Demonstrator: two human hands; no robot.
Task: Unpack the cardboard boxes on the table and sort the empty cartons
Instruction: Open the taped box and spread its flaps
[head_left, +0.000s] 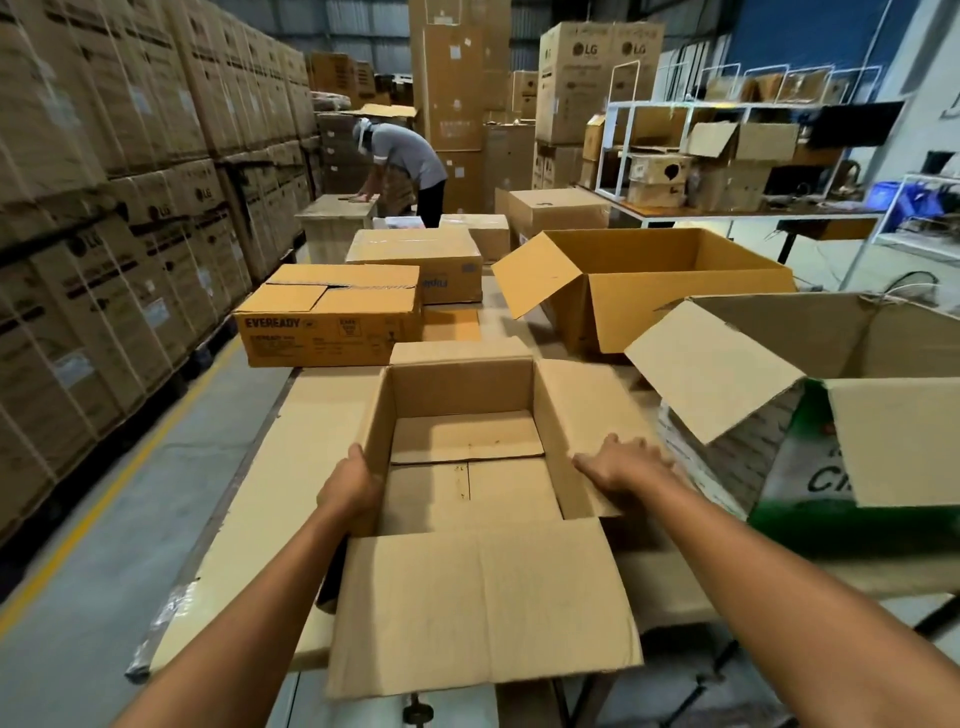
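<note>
Head cam is looking down at the open carton (467, 441) sitting on the table (270, 467), dead centre and right in front of the person, and it's looking empty (just the bottom flaps showing inside, nothing else I can make out). Its long axis is running away from the body, with the near flap hanging out toward the person past the table edge. The left hand (350, 488) is gripping the left side wall at its rim, fingers curled over the edge. The right hand (623, 465) is lying flatter on the right side flap, fingers spread and mostly straight, pressing rather than grabbing. So the hands are bracketing the carton across its short width, one per long side, neither really nearer than the other. I'm guessing this one is getting lifted away for sorting, and that calls for the right hand taking a proper hold first. The EVEREADY box (332, 322) is sitting farther back on the left, and a big open carton (675, 291) is standing off to the right.
</note>
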